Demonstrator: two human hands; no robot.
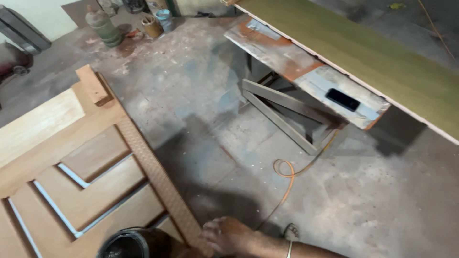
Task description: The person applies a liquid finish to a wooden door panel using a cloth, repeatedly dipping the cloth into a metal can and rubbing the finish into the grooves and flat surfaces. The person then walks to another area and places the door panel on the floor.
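My right hand (224, 235) reaches in from the bottom right, a thin bangle (289, 248) on its wrist. Its fingers lie spread on the textured side rail of a light wooden door panel (71, 143) that lies flat at the left. The hand holds nothing. Just left of it, a dark round can (125, 244) stands on the panel at the bottom edge. My left hand is out of view.
A worn, paint-stained wooden bench (287, 57) stands at the upper right with a black phone (343, 99) on it. A long green board (382, 57) lies over it. An orange cable (287, 174) loops across the concrete floor. Bottles and tins (153, 26) stand at the far wall.
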